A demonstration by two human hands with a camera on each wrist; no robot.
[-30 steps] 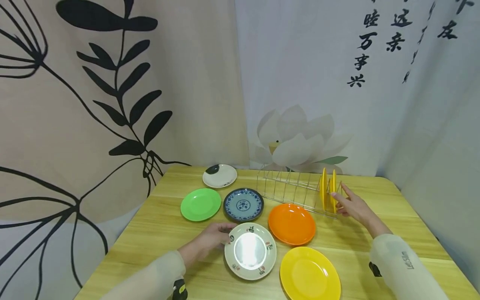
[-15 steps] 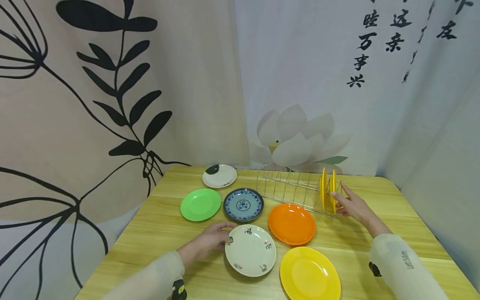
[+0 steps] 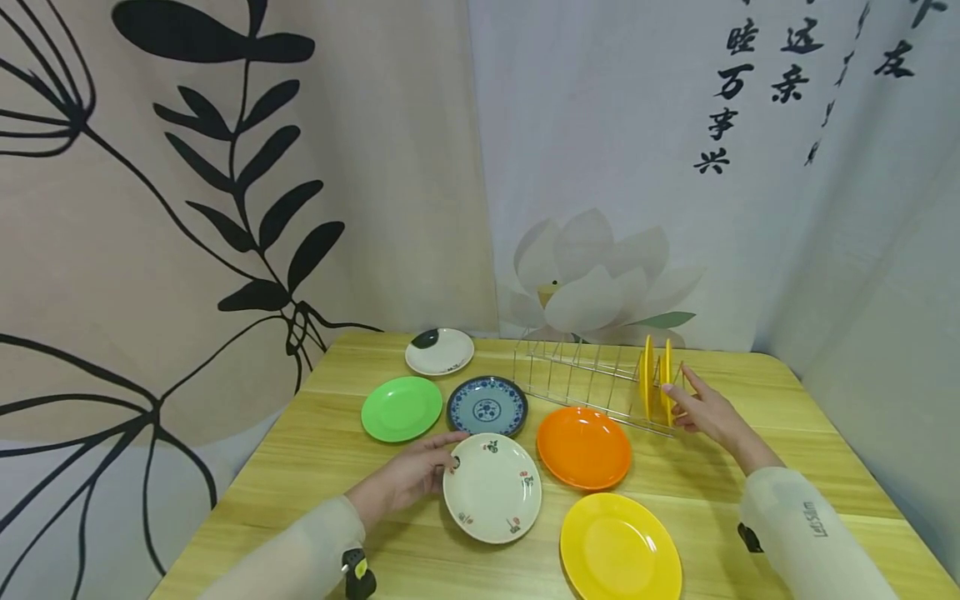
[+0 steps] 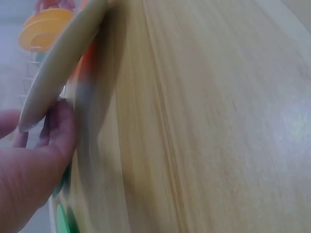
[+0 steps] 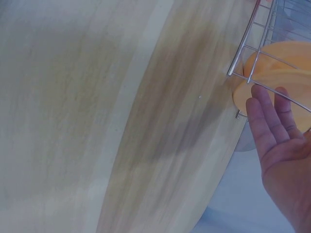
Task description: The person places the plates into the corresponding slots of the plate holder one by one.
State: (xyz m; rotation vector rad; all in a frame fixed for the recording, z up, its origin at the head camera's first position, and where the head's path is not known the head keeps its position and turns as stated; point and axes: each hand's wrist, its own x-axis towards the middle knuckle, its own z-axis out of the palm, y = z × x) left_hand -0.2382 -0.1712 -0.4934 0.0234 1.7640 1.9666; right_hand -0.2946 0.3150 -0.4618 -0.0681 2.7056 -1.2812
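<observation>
In the head view my left hand [image 3: 411, 477] holds a white plate [image 3: 492, 492] with small floral motifs by its left rim. The left wrist view shows this plate [image 4: 63, 63] tilted and raised off the table, thumb on one side and fingers on the other. At the right end of a wire dish rack [image 3: 573, 379] is my right hand [image 3: 708, 415], fingers fairly straight beside the end wire. Two yellow plates [image 3: 647, 379] stand upright in that end of the rack. In the right wrist view the fingertips [image 5: 260, 92] are at the wire; whether they touch the plates is unclear.
On the wooden table [image 3: 300, 500] lie a green plate [image 3: 401, 409], a blue patterned plate [image 3: 487, 408], an orange plate [image 3: 583, 448], a yellow plate [image 3: 621, 547] and a white plate with a black patch [image 3: 450, 352]. Behind hangs a printed curtain [image 3: 405, 167].
My left hand has raised the white floral plate and shifted it slightly away from me and to the left, tilting it. My right hand has stayed at the rack.
</observation>
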